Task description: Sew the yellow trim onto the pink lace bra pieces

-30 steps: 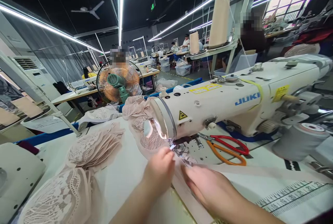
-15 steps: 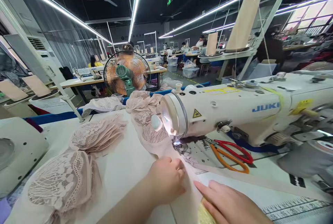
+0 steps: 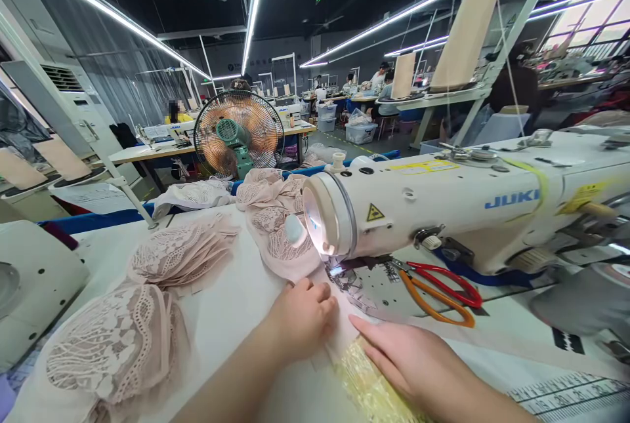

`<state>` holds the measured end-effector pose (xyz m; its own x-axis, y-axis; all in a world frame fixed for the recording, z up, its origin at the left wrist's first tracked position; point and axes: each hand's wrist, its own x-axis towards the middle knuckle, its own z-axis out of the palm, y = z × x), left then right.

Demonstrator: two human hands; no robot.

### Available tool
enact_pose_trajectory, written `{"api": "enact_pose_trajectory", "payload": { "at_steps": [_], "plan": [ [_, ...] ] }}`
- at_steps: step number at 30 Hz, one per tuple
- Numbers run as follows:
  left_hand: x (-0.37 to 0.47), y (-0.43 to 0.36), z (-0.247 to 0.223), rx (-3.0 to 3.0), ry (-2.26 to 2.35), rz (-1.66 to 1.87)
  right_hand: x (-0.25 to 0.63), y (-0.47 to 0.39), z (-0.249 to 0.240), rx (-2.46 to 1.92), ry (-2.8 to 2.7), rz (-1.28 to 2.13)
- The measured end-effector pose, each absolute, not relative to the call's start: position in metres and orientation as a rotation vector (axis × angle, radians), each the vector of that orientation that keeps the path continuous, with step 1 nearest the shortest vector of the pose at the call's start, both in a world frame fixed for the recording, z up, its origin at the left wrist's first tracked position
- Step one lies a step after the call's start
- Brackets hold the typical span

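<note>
Beige cloth point(image 3: 343, 319) lies at sewing machine's point(image 3: 381, 213) lit end, L hand point(image 3: 306, 318) w/ fingers curled on it, R hand point(image 3: 413, 357) w/ fingers together over yellow material point(image 3: 369, 387) (grip: can't tell). Uneven pull could pucker cloth.

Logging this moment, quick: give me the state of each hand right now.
Left hand: fingers curled, at the pale fabric; grip cannot be told.
Right hand: fingers extended, at the yellow material; grip cannot be told.
</note>
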<state>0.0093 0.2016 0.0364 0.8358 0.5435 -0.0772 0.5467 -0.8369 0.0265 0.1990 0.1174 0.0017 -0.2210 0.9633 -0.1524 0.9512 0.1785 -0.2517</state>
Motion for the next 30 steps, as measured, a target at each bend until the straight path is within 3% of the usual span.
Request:
{"api": "enact_pose_trajectory", "payload": {
  "at_steps": [15,24,30],
  "plan": [
    [0.005,0.218,0.019,2.940,0.848,-0.034,0.184,0.139,0.024,-2.113,-2.496,0.379],
    [0.004,0.221,0.022,2.860,0.804,-0.150,0.186,0.138,0.006,-2.033,-2.415,0.184],
    [0.005,0.221,0.022,2.838,0.828,-0.144,0.183,0.137,0.014,-2.091,-2.482,0.271]
  ]
}}
